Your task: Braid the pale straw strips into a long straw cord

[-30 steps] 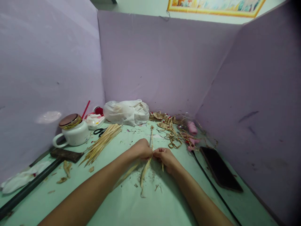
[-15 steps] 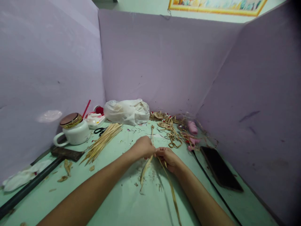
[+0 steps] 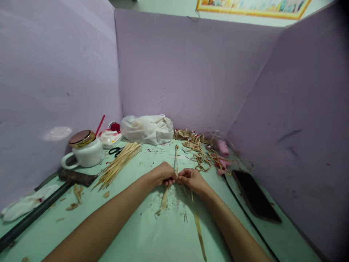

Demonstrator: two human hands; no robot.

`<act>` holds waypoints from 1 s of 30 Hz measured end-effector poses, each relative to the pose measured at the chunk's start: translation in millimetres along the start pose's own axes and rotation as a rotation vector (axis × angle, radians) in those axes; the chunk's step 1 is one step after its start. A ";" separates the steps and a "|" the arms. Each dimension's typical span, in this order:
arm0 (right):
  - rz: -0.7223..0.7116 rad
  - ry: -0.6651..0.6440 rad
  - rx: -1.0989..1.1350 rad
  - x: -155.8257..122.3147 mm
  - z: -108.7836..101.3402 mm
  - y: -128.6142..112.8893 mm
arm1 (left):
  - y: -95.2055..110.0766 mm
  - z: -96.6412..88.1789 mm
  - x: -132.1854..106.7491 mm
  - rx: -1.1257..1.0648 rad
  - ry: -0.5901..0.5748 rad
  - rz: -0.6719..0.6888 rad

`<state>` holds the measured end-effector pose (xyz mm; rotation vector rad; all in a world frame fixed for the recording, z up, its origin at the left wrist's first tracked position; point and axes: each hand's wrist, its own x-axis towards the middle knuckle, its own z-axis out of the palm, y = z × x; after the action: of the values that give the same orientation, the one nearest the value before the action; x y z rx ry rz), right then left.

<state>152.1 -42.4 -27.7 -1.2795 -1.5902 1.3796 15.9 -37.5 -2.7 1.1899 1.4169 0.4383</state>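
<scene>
My left hand (image 3: 165,174) and my right hand (image 3: 191,179) meet at the middle of the green table, both closed in a pinch at the near end of a thin braided cord (image 3: 176,156). The cord runs straight away from me to a small knot on the tabletop. It looks made of dried plant strips. One loose strip (image 3: 164,198) hangs below my left hand. A longer yellowish strip (image 3: 198,225) trails toward me from under my right hand. The exact crossing of the strips is hidden by my fingers.
On the left are a bundle of straw strips (image 3: 118,165), scissors (image 3: 116,150), a lidded white mug (image 3: 89,154) and a hammer (image 3: 77,177). A plastic bag (image 3: 147,129) lies behind. To the right are braided pieces (image 3: 200,160), pink thread (image 3: 223,148), a phone (image 3: 256,196) and a black cable (image 3: 245,214).
My left hand has come slightly lower and turned, showing its curled fingers. My right hand has shifted a little left, against it. The loose strips have swung and moved slightly.
</scene>
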 end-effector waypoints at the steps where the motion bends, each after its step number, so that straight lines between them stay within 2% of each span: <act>1: -0.046 0.013 -0.061 1.0 -0.2 1.6 | -0.3 0.2 -0.1 0.046 0.029 0.017; 4: -0.115 0.038 -0.233 2.0 -2.9 4.9 | -3.8 0.7 2.9 0.123 0.089 0.076; 7: -0.075 0.019 -0.332 -0.1 -9.8 3.3 | -7.5 2.1 5.8 0.131 0.117 0.111; 12: 0.084 -0.043 -0.275 -8.9 -22.4 -7.9 | -6.7 6.1 1.1 0.006 0.109 0.139; 19: 0.182 -0.184 -0.302 -13.3 -40.0 -12.1 | -3.6 6.3 -3.7 -0.103 0.082 0.136; 27: 0.182 0.119 -0.481 -15.9 -90.3 -7.4 | -6.3 7.2 2.7 -0.111 0.082 0.100; 30: 0.118 0.244 -0.542 -8.0 -89.9 -18.0 | -10.0 10.3 9.2 -0.104 0.105 0.072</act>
<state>233.0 -20.8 10.5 -1.8028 -1.7984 0.8311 22.9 -37.7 -18.2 1.1494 1.4264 0.6254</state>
